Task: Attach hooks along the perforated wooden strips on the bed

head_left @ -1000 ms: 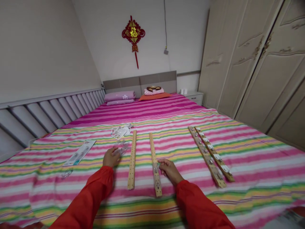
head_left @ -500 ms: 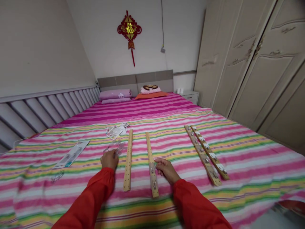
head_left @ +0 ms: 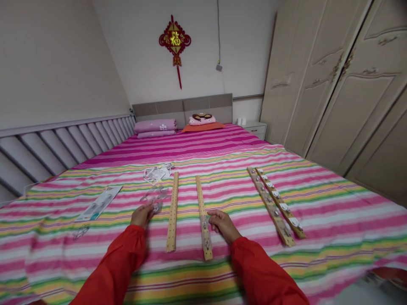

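The two hands are well apart over the striped sheet (head_left: 337, 237). The left hand (head_left: 141, 216) has its fingertips pinched on the edge of a clear plastic hook (head_left: 157, 206), at that hand's 2 o'clock. More clear hooks (head_left: 154, 195) lie in a loose heap at its 1 o'clock, and farther out the same way is a messy pile of white cards (head_left: 158, 173). A long pack of hooks (head_left: 101, 203) lies flat at its 9 o'clock. At its 3 o'clock is a bare wooden strip (head_left: 173, 212) with rows of little holes.

The right hand (head_left: 224, 225) has its finger and thumb bent close together, right by the edge of another wooden strip (head_left: 199, 195) at its 9 o'clock. I can't tell if they hold or touch anything. That strip has two stuck-on hooks (head_left: 204, 223) on its near half. Between the right hand's 2 and 3 o'clock, two more strips lie side by side: one with clear hooks on it (head_left: 269, 205), one with white hooks on it (head_left: 284, 207).
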A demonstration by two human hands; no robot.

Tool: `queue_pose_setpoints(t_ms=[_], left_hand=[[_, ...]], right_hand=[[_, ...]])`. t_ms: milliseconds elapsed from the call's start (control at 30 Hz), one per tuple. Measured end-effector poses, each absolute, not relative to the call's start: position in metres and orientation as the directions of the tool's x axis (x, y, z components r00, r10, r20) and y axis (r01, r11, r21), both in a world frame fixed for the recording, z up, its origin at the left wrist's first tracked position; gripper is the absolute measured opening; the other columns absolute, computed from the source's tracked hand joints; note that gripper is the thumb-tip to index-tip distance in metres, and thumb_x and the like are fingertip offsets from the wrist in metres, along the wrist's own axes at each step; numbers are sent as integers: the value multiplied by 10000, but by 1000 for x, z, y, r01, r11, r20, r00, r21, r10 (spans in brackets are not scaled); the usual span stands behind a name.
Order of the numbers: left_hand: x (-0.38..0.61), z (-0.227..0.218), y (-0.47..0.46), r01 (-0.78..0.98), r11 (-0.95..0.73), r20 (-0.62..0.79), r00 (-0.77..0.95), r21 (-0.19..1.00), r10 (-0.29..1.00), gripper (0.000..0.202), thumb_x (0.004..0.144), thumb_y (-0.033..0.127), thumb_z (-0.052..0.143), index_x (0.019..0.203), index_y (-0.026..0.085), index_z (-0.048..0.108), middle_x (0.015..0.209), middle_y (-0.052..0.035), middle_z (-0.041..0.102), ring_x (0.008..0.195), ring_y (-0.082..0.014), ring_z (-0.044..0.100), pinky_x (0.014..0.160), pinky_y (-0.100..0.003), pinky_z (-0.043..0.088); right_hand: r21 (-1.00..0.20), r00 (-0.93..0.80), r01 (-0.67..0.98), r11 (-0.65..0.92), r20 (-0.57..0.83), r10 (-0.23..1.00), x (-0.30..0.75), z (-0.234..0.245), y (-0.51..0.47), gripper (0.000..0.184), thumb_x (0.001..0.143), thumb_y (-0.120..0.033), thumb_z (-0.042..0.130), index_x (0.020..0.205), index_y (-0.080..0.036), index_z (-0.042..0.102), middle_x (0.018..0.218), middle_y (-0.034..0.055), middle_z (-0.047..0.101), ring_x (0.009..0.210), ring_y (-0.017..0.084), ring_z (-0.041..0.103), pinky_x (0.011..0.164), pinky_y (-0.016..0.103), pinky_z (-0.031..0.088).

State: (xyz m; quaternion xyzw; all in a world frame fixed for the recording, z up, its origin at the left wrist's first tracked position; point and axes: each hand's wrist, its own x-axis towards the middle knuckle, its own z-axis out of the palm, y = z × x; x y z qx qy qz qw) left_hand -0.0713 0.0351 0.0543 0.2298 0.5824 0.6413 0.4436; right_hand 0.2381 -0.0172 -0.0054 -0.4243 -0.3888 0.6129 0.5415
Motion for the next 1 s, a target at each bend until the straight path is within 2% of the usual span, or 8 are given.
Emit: queue_pose_setpoints(t_ms=[133, 267, 400, 533, 667, 867, 1000], left_hand=[[-68, 57, 18, -462, 169, -385, -425, 871, 820, 229, 673, -63, 532, 804, 112, 601, 661, -40, 643, 586, -129, 646, 547, -218, 550], [-67, 57, 3, -604, 178, -465, -359, 776, 809, 215, 708, -60, 476, 774, 131, 548, 662, -39, 635, 592, -144, 657, 530, -231, 564], [-66, 57, -4, -728, 144, -508, -308, 670, 804, 248, 719, -49, 448, 838, 134, 566, 632, -16, 606, 513, -99, 611, 458, -171, 522], [-62, 61, -7, -802, 85, -496, -278, 591, 823, 292, 736, -16, 441, 940, 130, 591, 665, -22, 612, 559, -104, 629, 486, -184, 544], [-57, 64, -13, -812, 34, -439, -279, 582, 854, 274, 772, 45, 448, 975, 136, 607, 738, -51, 663, 677, -149, 673, 573, -262, 581], [-35, 79, -29, -790, 62, -338, -189, 610, 922, 295, 802, 94, 426, 1021, 119, 622, 883, -107, 710, 866, -201, 680, 730, -339, 580], [-5, 91, -44, -791, 146, -314, -60, 594, 948, 297, 830, 132, 408, 1034, 95, 621, 964, -138, 702, 935, -220, 667, 773, -345, 569]], right_hand=[[-937, -54, -330, -116, -104, 993, 238, -4, -18, 244, 539, -186, 623, 781, -158, 641, 443, -79, 520, 343, 66, 420, 337, 186, 262], [-935, -58, -335, -114, -100, 993, 238, -1, -19, 249, 536, -172, 619, 784, -152, 640, 430, -78, 520, 338, 65, 410, 337, 188, 256], [-937, -64, -334, -106, -90, 994, 238, 0, -19, 243, 538, -167, 619, 779, -147, 635, 407, -82, 511, 322, 60, 382, 335, 187, 234], [-938, -61, -329, -106, -90, 994, 237, 0, -19, 239, 530, -173, 625, 767, -146, 635, 409, -77, 516, 324, 60, 386, 337, 187, 237], [-941, -55, -324, -102, -89, 995, 237, -2, -18, 239, 532, -185, 633, 767, -144, 639, 403, -77, 507, 318, 59, 389, 332, 187, 237], [-927, -41, -359, -109, -101, 994, 238, -2, -18, 270, 544, -196, 639, 806, -133, 650, 471, -38, 575, 343, 72, 438, 338, 186, 273], [-916, 18, -390, -94, -110, 994, 237, 3, -24, 271, 558, -251, 660, 806, -141, 652, 544, -16, 606, 364, 74, 458, 341, 190, 283]])
